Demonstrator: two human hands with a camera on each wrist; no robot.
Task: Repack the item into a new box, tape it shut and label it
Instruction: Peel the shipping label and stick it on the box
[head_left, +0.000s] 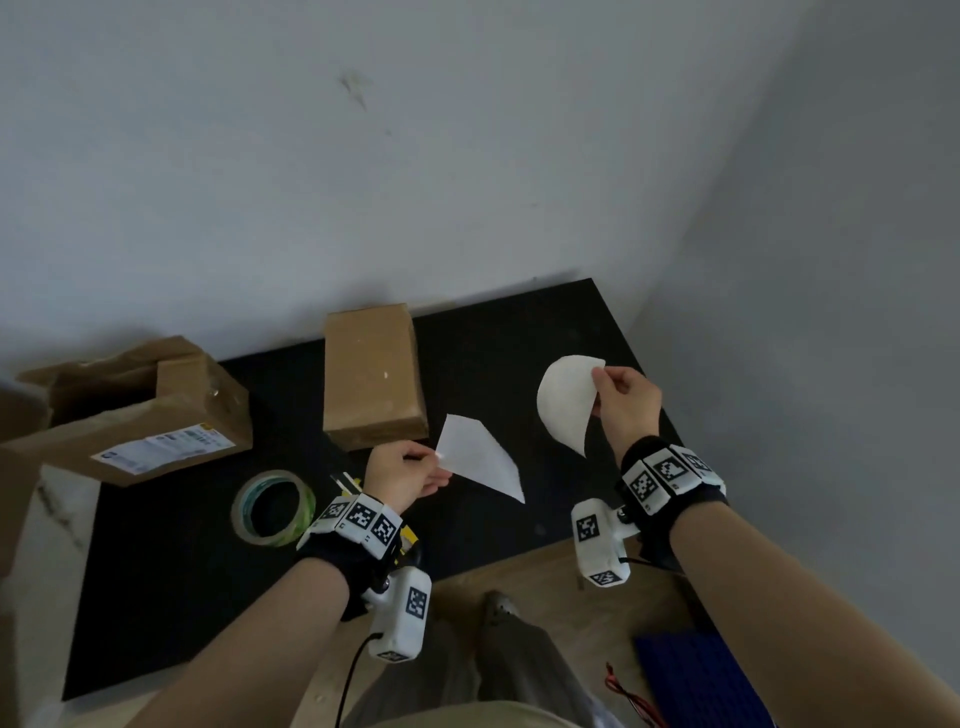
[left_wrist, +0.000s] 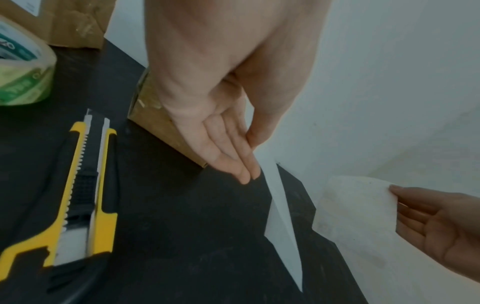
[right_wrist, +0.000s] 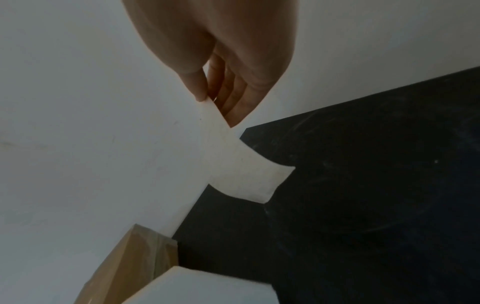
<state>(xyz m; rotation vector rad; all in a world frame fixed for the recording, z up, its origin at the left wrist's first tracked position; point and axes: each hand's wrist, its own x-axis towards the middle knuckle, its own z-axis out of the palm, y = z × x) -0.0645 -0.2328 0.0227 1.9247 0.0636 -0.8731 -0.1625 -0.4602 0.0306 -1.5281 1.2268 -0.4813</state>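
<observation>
Nearest my head cam: both forearms with tag-covered wrist bands, cameras hanging under them. My left hand sits at 6 o'clock of the sealed box, thumb and fingers pinching one corner of the flat white sheet. In the left wrist view the fingers lie straight along the sheet's edge with the thumb pressed against them, and the sheet shows nearly edge-on. My right hand is at 3 o'clock of the box, raised off the counter, pinching the curled white sheet at its upper corner between thumb and fingertips. The two sheets are apart, not touching. I can't tell which one is the label and which the backing.

The sealed box lies flat at the counter's 12 o'clock side, near the wall, flaps shut, no label on its top face. Opened box with a printed shipping label sits at 9 o'clock, flaps up; I can't see inside it. Tape roll lies flat at 7 o'clock of the sealed box. Yellow utility knife lies on the counter just beside the roll, under my left wrist.
</observation>
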